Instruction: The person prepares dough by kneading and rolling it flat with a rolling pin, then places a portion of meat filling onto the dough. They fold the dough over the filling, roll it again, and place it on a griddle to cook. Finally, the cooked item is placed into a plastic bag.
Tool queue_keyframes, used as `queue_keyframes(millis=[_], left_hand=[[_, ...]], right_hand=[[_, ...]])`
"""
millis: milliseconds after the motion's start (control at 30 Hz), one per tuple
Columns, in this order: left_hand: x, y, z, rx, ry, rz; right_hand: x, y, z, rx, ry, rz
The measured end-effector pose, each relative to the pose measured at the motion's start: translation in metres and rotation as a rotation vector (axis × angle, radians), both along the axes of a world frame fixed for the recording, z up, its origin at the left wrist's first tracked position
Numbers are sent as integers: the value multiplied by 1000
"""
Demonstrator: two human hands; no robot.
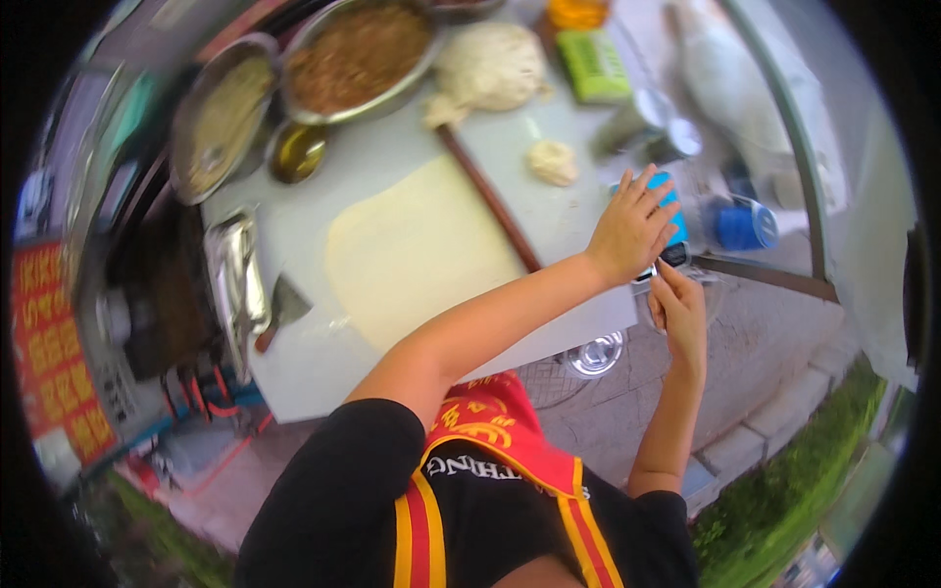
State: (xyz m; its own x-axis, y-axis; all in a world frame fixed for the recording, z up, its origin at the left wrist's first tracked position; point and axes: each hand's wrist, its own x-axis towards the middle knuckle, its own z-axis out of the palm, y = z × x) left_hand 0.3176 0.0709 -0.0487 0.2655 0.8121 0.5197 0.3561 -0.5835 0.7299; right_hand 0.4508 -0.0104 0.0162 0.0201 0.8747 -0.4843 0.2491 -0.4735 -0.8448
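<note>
My left hand [636,224] reaches across to the right edge of the white work board [294,382]. Its fingers are spread flat over a bright blue packet-like item [673,213] with a dark lower end. Just below, my right hand [678,301] pinches a small item [647,274] at that end; what it is stays mostly hidden by the fingers. A wide rolled-out sheet of dough [419,250] covers the middle of the board. Along its right side lies a dark wooden rolling pin [489,195], partly behind my left forearm. A small dough piece [553,163] sits beyond it.
A large dough mound [492,66], a bowl of brown filling [360,59], another metal bowl [228,125] and a cup of oil [298,152] line the back. Cans [673,140] and a green pack [592,66] stand right; a scraper [290,301] lies left.
</note>
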Motion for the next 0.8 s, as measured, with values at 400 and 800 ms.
queue_keyframes(millis=[400,800], left_hand=[[-284,-143,-62,-335,42,349],[-328,-160,-66,-439,336,415]], right_hand=[[-244,-74,-114,830,-646,408],[-297,189,-17,918,-861,237]])
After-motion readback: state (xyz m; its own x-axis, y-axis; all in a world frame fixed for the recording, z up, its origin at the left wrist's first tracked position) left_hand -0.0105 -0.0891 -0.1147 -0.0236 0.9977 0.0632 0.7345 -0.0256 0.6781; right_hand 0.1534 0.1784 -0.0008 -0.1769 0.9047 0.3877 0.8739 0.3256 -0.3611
